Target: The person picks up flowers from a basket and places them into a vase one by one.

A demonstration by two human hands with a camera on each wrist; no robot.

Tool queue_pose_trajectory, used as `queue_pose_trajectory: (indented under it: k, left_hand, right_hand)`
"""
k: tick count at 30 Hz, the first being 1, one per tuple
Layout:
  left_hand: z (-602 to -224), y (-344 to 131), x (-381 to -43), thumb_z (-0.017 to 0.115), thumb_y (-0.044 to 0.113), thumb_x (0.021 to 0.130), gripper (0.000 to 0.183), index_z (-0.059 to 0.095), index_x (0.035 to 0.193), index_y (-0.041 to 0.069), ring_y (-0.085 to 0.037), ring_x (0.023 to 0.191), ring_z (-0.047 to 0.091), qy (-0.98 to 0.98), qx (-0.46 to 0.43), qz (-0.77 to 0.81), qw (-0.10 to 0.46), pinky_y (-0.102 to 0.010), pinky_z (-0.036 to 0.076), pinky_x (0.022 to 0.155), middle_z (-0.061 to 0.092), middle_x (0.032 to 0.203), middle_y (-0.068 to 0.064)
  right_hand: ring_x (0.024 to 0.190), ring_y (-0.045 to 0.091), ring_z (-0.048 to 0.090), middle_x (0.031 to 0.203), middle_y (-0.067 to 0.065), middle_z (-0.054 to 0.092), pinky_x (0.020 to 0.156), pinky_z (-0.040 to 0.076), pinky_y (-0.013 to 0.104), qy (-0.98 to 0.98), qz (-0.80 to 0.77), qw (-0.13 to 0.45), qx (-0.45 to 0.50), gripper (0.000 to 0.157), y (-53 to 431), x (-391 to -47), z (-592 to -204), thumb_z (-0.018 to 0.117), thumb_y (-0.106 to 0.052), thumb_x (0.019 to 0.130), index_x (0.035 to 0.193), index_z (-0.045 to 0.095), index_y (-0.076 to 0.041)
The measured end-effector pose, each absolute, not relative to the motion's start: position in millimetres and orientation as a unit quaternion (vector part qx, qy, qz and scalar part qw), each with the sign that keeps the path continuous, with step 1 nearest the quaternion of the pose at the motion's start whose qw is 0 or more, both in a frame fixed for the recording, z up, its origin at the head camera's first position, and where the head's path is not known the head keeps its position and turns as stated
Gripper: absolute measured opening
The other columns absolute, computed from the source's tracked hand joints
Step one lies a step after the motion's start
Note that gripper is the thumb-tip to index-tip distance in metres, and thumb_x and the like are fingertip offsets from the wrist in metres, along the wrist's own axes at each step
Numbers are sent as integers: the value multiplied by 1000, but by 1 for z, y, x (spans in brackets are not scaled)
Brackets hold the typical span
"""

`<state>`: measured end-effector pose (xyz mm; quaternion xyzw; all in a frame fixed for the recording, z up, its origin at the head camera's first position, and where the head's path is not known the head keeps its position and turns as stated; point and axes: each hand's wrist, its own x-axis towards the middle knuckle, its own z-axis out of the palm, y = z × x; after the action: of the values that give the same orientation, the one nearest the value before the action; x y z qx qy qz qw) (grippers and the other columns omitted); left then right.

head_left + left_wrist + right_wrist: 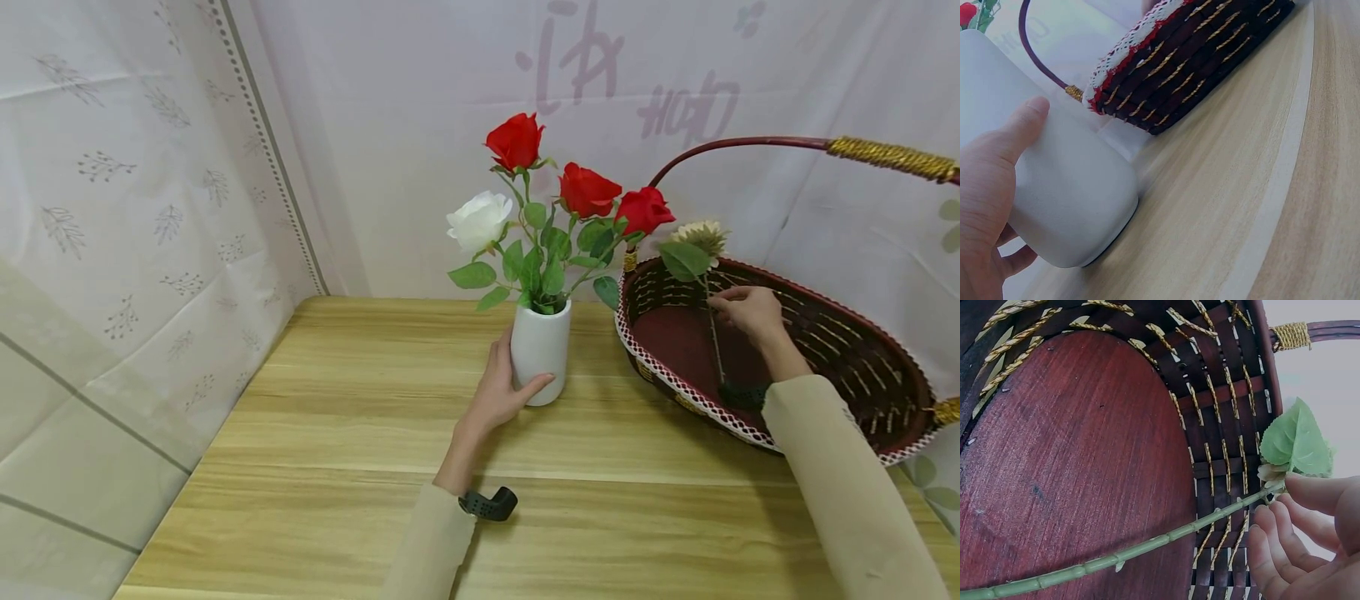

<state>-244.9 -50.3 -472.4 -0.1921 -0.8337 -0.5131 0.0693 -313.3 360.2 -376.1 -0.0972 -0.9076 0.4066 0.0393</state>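
My left hand is wrapped around a white vase that stands on the table, its thumb along the front. Three red roses and a white rose with green leaves rise out of this vase. Over the inside of the wicker basket, my right hand pinches a cream-coloured flower by the stem, just under its leaf. In the right wrist view the long green stem slants across the basket's reddish floor, and the leaf hides most of the bloom.
White lace trims the basket's rim, and a tall arched handle wound with gold cord spans it. Wooden table extends to the left of the vase. Pale printed cloth hangs behind and at the left side.
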Motion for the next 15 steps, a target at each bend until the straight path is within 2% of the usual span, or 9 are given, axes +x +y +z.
queue_pose_trajectory:
  k: [7,13,15]
  left_hand:
    - [-472,-50,-245,76,44,90,102,10,162,14,-28,133,42,-835,-190,-512,68,-48,39,109,32,152,-16]
    - [-471,-50,-244,76,45,90,102,11,162,13,-29,133,42,-835,-186,-514,64,-50,39,109,32,152,-16]
    - [-471,-50,-244,75,45,90,101,11,162,13,-29,133,42,-835,-186,-514,62,-49,39,109,31,152,-16]
  right_hand:
    - [67,5,61,93,13,69,60,54,24,-907,410,34,-89,43,361,-313,-379,61,-26,102,123,61,11]
    - [69,7,63,106,24,67,64,56,27,-908,412,20,-72,44,362,-314,-383,63,-24,101,125,61,13]
    - [69,8,64,107,23,67,65,57,29,-909,412,15,-67,45,364,-315,-383,63,-24,101,126,60,13]
